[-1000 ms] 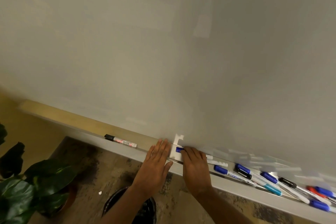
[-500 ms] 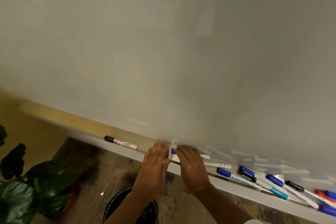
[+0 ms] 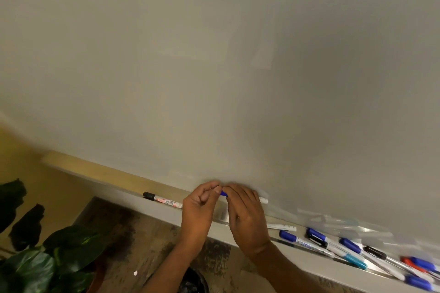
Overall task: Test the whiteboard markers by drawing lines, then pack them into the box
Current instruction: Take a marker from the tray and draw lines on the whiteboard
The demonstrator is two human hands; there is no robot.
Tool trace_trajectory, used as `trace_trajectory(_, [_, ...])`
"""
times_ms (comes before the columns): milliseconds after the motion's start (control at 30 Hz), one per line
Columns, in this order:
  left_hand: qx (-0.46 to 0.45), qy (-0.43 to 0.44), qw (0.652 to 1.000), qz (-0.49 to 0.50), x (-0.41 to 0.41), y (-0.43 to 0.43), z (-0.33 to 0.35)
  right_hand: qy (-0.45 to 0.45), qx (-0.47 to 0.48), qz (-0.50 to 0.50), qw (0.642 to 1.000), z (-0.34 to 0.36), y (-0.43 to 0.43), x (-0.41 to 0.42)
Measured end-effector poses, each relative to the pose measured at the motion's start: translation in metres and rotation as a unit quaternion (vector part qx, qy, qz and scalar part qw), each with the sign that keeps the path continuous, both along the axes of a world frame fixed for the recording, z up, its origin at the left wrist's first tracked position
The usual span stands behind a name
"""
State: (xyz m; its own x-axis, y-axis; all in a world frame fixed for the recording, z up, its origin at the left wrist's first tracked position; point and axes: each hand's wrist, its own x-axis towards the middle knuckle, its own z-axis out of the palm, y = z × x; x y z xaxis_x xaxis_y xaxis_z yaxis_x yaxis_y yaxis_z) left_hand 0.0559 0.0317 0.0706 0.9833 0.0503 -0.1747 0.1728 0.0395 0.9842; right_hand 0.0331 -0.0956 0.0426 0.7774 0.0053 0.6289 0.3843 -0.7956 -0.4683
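A blank whiteboard (image 3: pixel 214 66) fills most of the view, with a marker tray (image 3: pixel 309 266) along its bottom edge. My right hand (image 3: pixel 247 219) grips a white marker (image 3: pixel 263 200) with a blue cap (image 3: pixel 223 193), lifted just above the tray. My left hand (image 3: pixel 200 209) pinches that blue cap with thumb and fingers. Most of the marker's barrel is hidden under my right hand. No box can be seen.
A black-capped marker (image 3: pixel 163 200) lies on the tray to the left. Several blue, black, teal and red markers (image 3: pixel 352 248) lie on the tray at the right. A leafy plant (image 3: pixel 47 257) and a dark bin (image 3: pixel 190 280) stand on the floor below.
Both hands were flat on the tray over the marker and a white bracket. Now they have lifted the marker, and my left fingers have curled onto its blue cap.
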Motion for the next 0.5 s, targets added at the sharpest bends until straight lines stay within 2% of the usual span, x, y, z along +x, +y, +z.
trace_trajectory(100, [-0.07,0.018,0.997,0.001,-0.003,-0.009,0.03,-0.028,0.015,-0.014,0.999,0.03,-0.004,-0.002])
trace_trajectory(267, [-0.111,0.004,0.994,-0.017,-0.013,-0.028,0.082,-0.041,0.062,-0.039,0.996,0.086,-0.012,-0.011])
trace_trajectory(433, [-0.103,-0.049,0.991,-0.073,-0.028,-0.038,0.137,0.04,0.173,-0.024,0.984,0.151,-0.03,-0.038])
trace_trajectory(500, [-0.102,-0.07,0.987,-0.104,-0.034,-0.041,0.158,0.1,0.26,0.02,0.96,0.179,-0.041,-0.048])
